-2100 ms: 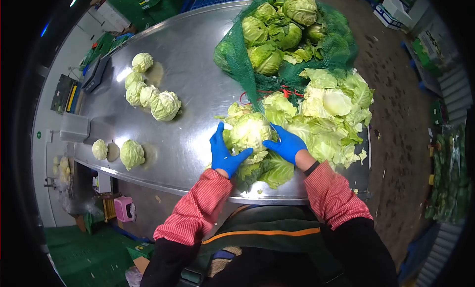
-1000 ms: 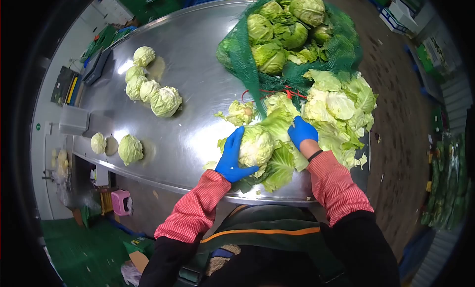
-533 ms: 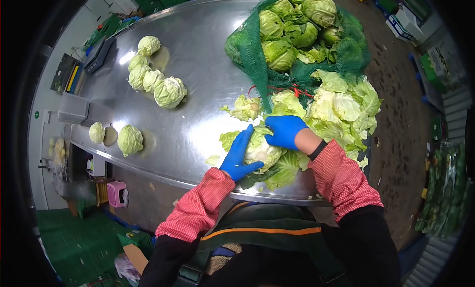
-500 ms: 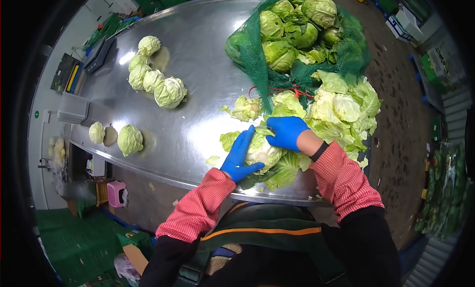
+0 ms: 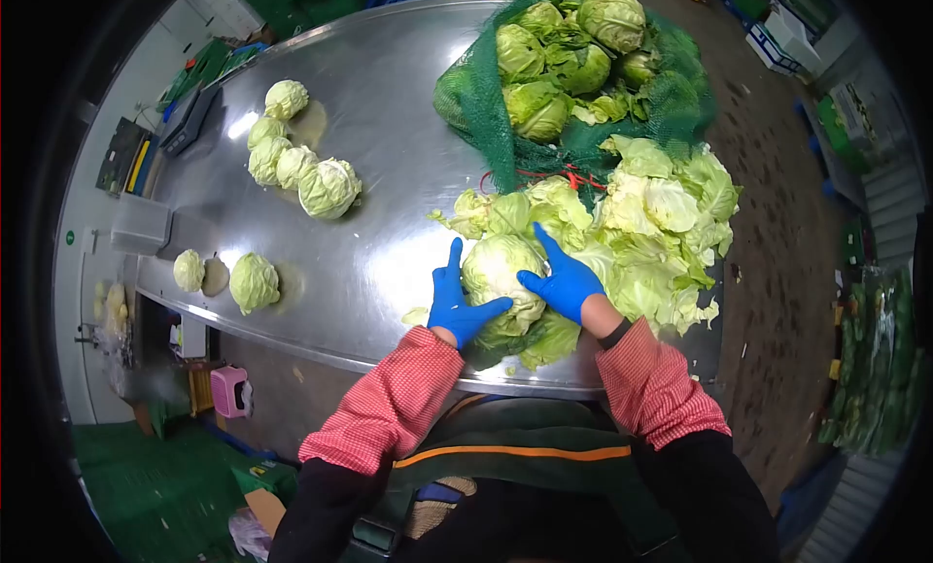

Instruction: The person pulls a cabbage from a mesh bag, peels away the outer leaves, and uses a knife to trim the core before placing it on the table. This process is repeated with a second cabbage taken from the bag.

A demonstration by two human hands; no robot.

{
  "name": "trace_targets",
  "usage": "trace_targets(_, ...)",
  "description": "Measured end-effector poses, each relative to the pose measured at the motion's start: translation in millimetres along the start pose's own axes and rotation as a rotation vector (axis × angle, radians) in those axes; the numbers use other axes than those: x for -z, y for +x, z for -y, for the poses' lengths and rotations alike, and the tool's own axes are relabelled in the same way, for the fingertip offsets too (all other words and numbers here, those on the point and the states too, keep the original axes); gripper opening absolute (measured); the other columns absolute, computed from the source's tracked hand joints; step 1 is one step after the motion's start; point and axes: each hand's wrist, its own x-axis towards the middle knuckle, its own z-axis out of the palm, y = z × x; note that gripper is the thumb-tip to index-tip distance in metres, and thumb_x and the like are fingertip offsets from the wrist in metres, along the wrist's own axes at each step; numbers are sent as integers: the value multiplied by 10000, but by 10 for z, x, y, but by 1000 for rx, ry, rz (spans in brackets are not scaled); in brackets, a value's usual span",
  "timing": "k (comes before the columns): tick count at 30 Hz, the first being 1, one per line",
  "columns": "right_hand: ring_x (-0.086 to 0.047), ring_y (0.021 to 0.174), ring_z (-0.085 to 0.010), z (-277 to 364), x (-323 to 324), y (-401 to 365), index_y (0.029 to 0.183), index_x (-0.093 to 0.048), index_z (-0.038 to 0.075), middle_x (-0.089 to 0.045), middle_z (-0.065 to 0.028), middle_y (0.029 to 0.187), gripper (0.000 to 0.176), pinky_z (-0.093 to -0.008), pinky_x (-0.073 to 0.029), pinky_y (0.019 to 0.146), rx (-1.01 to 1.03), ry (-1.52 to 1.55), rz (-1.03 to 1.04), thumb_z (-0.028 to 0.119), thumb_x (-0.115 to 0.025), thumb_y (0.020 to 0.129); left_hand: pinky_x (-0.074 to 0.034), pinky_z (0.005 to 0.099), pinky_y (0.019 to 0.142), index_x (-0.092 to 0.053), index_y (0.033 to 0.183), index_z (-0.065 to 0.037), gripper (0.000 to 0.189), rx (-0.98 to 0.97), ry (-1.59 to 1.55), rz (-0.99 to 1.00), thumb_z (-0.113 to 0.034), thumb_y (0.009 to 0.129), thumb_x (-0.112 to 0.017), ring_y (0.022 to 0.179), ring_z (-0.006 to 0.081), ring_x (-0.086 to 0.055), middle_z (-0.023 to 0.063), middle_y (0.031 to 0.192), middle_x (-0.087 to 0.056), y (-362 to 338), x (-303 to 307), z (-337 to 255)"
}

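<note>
A pale green cabbage (image 5: 501, 272) rests near the front edge of the steel table, between my blue-gloved hands. My left hand (image 5: 459, 301) cups its left side, thumb across the front and index finger stretched forward. On the other side, my right hand (image 5: 564, 279) holds it with the thumb on top and fingers along the right. Beneath and in front of the cabbage lies a loose outer leaf (image 5: 551, 341). More stripped leaves (image 5: 661, 208) are heaped to the right and behind my right hand.
A green mesh sack (image 5: 476, 102) of untrimmed cabbages (image 5: 536, 109) lies open at the back right, with red string at its edge. Several trimmed cabbages (image 5: 330, 188) sit in a row on the left of the steel table (image 5: 398, 126), two more (image 5: 255, 281) nearer its left front edge.
My right hand, pinching a leaf at the cabbage's top before, has come down to its right side with fingers spread. The leaf is off the cabbage, whose pale top now shows.
</note>
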Motion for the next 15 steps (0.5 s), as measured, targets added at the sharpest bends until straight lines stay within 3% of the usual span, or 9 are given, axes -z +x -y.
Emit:
trace_targets(1, -606, 1070, -394, -36, 10, 29, 1472, -337, 183, -607, -244, 1203, 790, -430, -475, 918, 63, -2, 36, 521, -615, 814, -388, 429, 1034, -131, 1528, -125, 1217, 15, 22, 87, -353, 606, -892, 1163, 332, -445, 198, 1203, -406, 14, 118, -171)
trace_targets(3, -605, 1068, -394, -146, 59, 83, 1471, -340, 210, -608, -244, 1200, 755, -430, -477, 916, 184, -10, 112, 479, -610, 819, -366, 430, 1060, -186, 1524, -126, 1190, -278, 268, 158, -373, 595, -888, 1213, 358, -428, 208, 1267, -407, 196, 184, -278)
trace_targets(4, -610, 1056, -384, -259, -12, 111, 1467, -346, 237, -615, -233, 1191, 729, -423, -485, 897, 318, 68, 12, 445, -608, 819, -359, 430, 1068, -207, 1520, -125, 1179, -446, 295, 233, -377, 590, -887, 1228, 363, -422, 209, 1287, -406, 353, 168, -176)
trace_targets(5, -617, 1043, -376, -396, -26, 79, 1462, -357, 247, -625, -223, 1172, 705, -418, -490, 885, 238, 78, 42, 426, -603, 826, -352, 430, 1075, -227, 1516, -123, 1168, -614, 317, 303, -380, 586, -886, 1243, 368, -415, 209, 1307, -405, 439, 129, -88)
trace_targets(7, -631, 1016, -359, -371, 105, -55, 1451, -378, 269, -646, -204, 1136, 660, -409, -500, 860, 84, 99, 92, 388, -594, 838, -340, 432, 1087, -307, 1485, -125, 1091, -556, 195, 317, -362, 586, -880, 1276, 374, -400, 210, 1351, -399, 479, 97, -193)
trace_targets(9, -655, 926, -345, -749, -88, -13, 1400, -449, 259, -678, -179, 1033, 545, -395, -513, 815, 81, 101, -37, 313, -562, 869, -353, 447, 1076, -338, 1469, -149, 1051, -484, 165, 270, -369, 591, -874, 1262, 393, -415, 231, 1345, -408, 395, 83, -257)
trace_targets(11, -660, 894, -347, -1089, -170, 58, 1378, -474, 238, -684, -178, 994, 488, -395, -516, 802, 23, 179, -132, 295, -538, 898, -387, 438, 1044, -349, 1445, -91, 1055, -385, 70, 105, -369, 578, -881, 1193, 372, -454, 202, 1263, -416, 368, 29, -130)
trace_targets(12, -656, 894, -364, -1070, -218, 29, 1345, -500, 212, -677, -194, 1008, 433, -413, -508, 826, -44, 380, -107, 374, -473, 944, -395, 440, 1034, -344, 1448, -93, 1066, -327, 99, 19, -380, 573, -882, 1189, 373, -453, 198, 1253, -414, 373, -36, -50)
trace_targets(15, -645, 944, -375, -438, -44, -207, 1324, -518, 189, -667, -203, 1051, 461, -441, -494, 861, -97, 153, -13, 456, -397, 969, -402, 449, 1024, -326, 1458, -99, 1108, -204, 151, -10, -417, 555, -885, 1207, 386, -436, 209, 1266, -408, 236, -107, -85)
